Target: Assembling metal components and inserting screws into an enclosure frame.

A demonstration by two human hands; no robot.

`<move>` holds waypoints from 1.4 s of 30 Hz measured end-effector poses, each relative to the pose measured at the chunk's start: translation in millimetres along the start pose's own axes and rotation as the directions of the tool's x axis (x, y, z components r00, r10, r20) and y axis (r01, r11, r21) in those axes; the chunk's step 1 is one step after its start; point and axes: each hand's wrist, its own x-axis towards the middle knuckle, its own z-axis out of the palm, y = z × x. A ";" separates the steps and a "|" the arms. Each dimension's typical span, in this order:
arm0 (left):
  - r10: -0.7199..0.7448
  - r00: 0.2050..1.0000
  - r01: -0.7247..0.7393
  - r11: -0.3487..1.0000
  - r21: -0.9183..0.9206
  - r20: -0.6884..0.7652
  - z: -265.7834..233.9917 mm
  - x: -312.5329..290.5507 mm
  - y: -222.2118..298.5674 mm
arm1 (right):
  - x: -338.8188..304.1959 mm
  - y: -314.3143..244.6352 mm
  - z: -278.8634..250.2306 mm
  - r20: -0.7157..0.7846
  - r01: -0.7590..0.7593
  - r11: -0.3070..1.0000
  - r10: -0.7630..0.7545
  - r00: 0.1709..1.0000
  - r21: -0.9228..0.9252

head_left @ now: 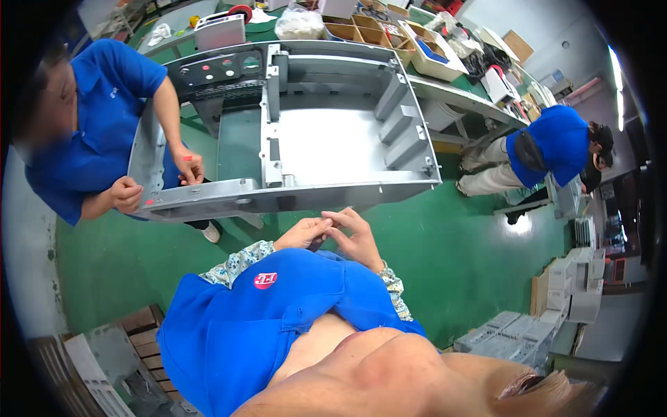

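Note:
My left hand (303, 234) and my right hand (356, 237) meet in front of my chest, fingertips pinched together. Anything between them is too small or hidden to make out. Just beyond them lies a large grey sheet-metal cabinet (333, 192), open side up, with a crossbar dividing a bright-floored bay from an open section on the left. Its near wall is closest to my hands, apart from them. At the cabinet's left end a co-worker in a blue shirt (104, 104) has one hand (189, 165) on the near rim and the other hand (127, 194) by the corner.
Behind the cabinet, a green-topped bench (472, 90) carries cardboard dividers (361, 31), a clear plastic bag (299, 22) and bins. Another person in blue (545, 146) bends over at the right. Stacked grey parts (507, 337) sit at lower right, pallets (149, 347) at lower left.

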 end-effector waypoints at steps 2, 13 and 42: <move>-0.004 0.997 0.002 1.000 0.027 0.083 -12.2 -0.2 -10.2 | 0.4 -3.9 -4.4 0.093 0.006 0.997 -0.013 0.996 0.077; 0.225 0.973 -0.216 0.968 -0.129 0.058 -19.1 1.8 -25.7 | -4.1 15.4 24.4 0.026 -0.224 0.853 0.240 0.970 0.471; -0.187 0.936 -0.034 0.794 -0.607 -0.297 -107.1 -54.9 -27.8 | 26.6 1.9 85.9 -0.507 -0.014 0.976 -0.100 0.856 -0.218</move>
